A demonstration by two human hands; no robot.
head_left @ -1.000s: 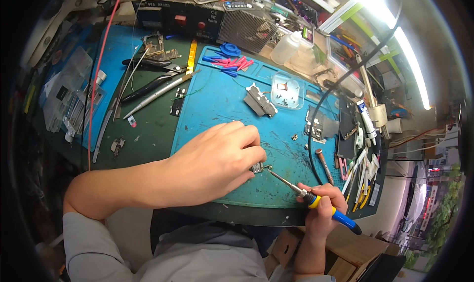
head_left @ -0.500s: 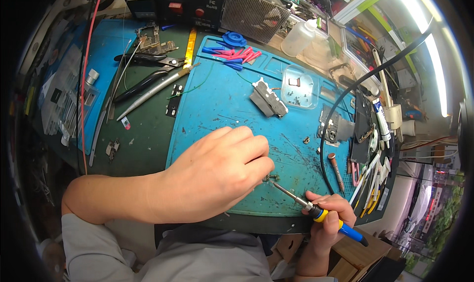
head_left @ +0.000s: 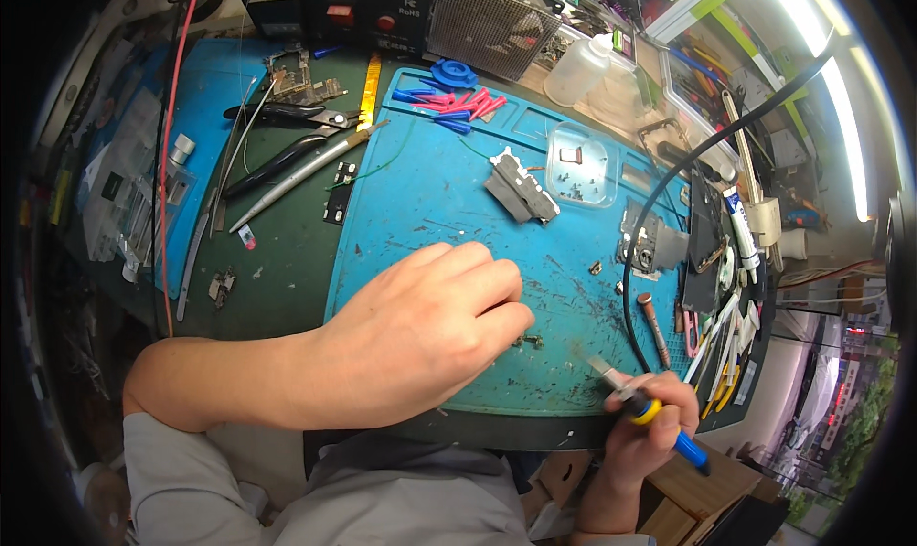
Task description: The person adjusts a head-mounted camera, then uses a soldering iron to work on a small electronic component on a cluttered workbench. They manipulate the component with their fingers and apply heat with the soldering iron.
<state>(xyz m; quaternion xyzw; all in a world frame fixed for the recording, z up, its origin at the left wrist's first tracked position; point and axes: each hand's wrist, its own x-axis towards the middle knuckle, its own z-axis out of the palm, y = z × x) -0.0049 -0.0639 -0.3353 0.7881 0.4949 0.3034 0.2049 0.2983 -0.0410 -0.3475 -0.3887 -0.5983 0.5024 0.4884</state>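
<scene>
Hand, left: hovering curled over the blue mat, hiding its fingertips; whether they are pinching anything, I cannot tell.
Component: lying beside those fingers toward the mat's near edge, looking small, dark greenish, glinting metallic.
Soldering iron: pointing its blurred tip componentward, standing apart.
Hand, right: grasping the blue-and-yellow handle by the mat's near right corner.

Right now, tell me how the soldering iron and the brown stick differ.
The soldering iron is held in the right hand; the brown stick lies on the blue mat. The iron's handle is blue and yellow, the stick mostly brown. The iron looks longer than the stick. Both are slim.
</scene>
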